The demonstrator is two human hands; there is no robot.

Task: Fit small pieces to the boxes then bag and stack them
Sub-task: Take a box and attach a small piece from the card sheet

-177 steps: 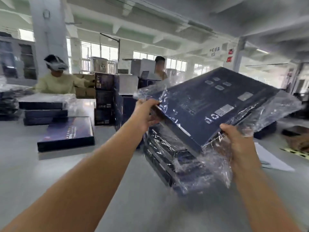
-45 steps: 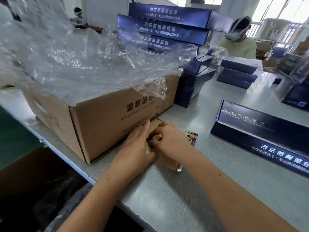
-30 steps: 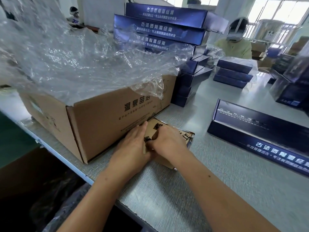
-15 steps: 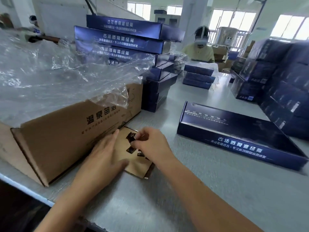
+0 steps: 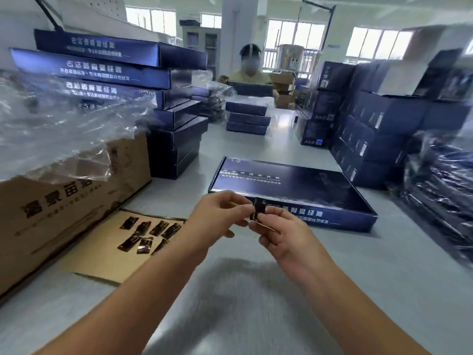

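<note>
- I have one small dark piece (image 5: 258, 210) pinched between both hands above the worktop (image 5: 230, 290), just in front of the near long edge of the flat navy box (image 5: 289, 187).
- My left hand (image 5: 217, 221) is closed lightly on the piece's left edge with thumb and forefinger; my right hand (image 5: 279, 234) grips its lower right part, and a thin tan slip seems to lie under those fingers. I can't tell whether that is backing paper.
- The step in hand, as I read it, is readying this piece for fitting to the box. I would keep the pinch on the edges only, so the glossy face stays clean.
- The box lies flat, lid up, toward the middle of the worktop and apart from the stacks. I'd bring the piece straight forward to it rather than drag the box toward me.
- I would line the piece up square to the printed edge before pressing, since a crooked fit looks hard to undo.
- More spare pieces (image 5: 148, 235) lie loose on the tan card sheet (image 5: 102, 260) at the left, against the brown carton (image 5: 66, 208). I'd keep my left forearm from sweeping them.
- Clear plastic bags (image 5: 64, 129) spill over the carton, within easy reach for bagging afterwards.
</note>
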